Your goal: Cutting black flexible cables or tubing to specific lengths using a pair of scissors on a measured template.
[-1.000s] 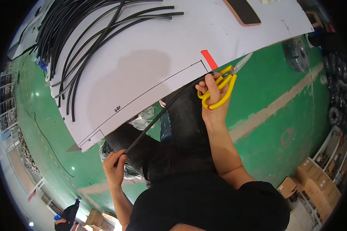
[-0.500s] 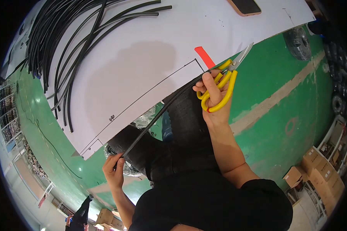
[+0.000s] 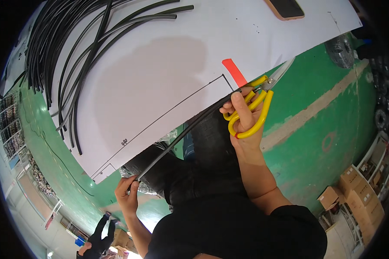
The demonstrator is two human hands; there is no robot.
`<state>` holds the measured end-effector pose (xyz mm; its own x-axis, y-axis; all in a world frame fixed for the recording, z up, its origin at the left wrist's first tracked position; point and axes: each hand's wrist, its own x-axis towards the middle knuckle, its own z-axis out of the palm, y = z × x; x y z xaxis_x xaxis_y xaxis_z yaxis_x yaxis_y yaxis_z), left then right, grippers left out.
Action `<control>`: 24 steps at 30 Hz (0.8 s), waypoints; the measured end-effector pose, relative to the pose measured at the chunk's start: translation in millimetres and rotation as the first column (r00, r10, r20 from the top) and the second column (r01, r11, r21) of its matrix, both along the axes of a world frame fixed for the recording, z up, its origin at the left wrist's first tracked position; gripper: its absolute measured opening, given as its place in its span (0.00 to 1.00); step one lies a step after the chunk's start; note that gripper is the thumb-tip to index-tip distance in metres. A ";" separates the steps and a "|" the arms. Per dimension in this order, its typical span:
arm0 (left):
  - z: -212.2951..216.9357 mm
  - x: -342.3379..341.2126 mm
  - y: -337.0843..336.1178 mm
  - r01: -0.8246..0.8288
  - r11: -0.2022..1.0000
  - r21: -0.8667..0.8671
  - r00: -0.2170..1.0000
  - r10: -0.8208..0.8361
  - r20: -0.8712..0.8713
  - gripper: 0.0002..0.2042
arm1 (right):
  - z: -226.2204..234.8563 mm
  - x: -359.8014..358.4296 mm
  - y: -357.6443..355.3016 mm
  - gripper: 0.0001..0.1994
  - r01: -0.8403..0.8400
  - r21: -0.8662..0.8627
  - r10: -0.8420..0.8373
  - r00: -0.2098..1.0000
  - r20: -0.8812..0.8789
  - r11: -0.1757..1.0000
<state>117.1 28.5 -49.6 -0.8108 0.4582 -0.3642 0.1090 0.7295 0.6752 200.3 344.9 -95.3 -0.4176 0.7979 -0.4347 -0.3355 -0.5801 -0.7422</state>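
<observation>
A thin black tube (image 3: 177, 139) stretches straight along the near edge of the white tabletop (image 3: 160, 97), beside a ruled pen line. Its lower-left end is pinched between the thumb and fingers of my left hand (image 3: 127, 193). At the upper right, my right hand (image 3: 245, 115) grips the other end near a strip of red tape (image 3: 234, 72). That same hand holds yellow-handled scissors (image 3: 266, 107), their blades pointing up and right, away from the tube. Many more black tubes (image 3: 52, 52) lie in a curved bundle at the upper left.
A phone (image 3: 286, 9) lies on the table's far side. Green floor (image 3: 302, 142) surrounds the table. Cardboard boxes (image 3: 362, 192) stand at the lower right, and a wrapped coil (image 3: 339, 52) sits beyond the table's right edge. Another person (image 3: 100, 237) is at the lower left.
Both hands and the tube sit slightly lower in view, the right hand also slightly further right. The table and phone have shifted slightly too. The other person shows more fully. Both grips stay the same.
</observation>
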 end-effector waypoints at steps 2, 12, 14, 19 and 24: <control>-2.8 -0.4 -10.0 -0.021 1.000 0.007 1.000 0.021 0.022 0.11 | 1.5 0.7 1.0 0.08 -0.001 -0.009 0.001 1.000 0.010 1.000; 19.7 0.0 -74.2 -0.201 0.980 -0.001 0.977 0.201 0.071 0.11 | -2.3 -8.5 -13.8 0.10 -0.016 -0.034 0.018 0.997 0.072 0.999; 28.7 -14.1 -73.2 -0.204 0.978 0.036 0.976 0.200 0.082 0.11 | -24.5 15.2 6.9 0.09 -0.107 0.088 0.115 0.989 -0.090 0.990; 34.0 -58.9 -93.6 -0.144 0.982 0.123 0.989 0.138 0.056 0.07 | -20.6 19.7 28.8 0.06 0.061 0.081 -0.061 0.998 -0.004 0.995; 30.4 -71.7 -123.9 -0.093 0.988 0.122 0.993 0.101 -0.065 0.06 | -14.0 8.9 13.7 0.06 -0.062 0.108 0.067 0.997 -0.044 0.992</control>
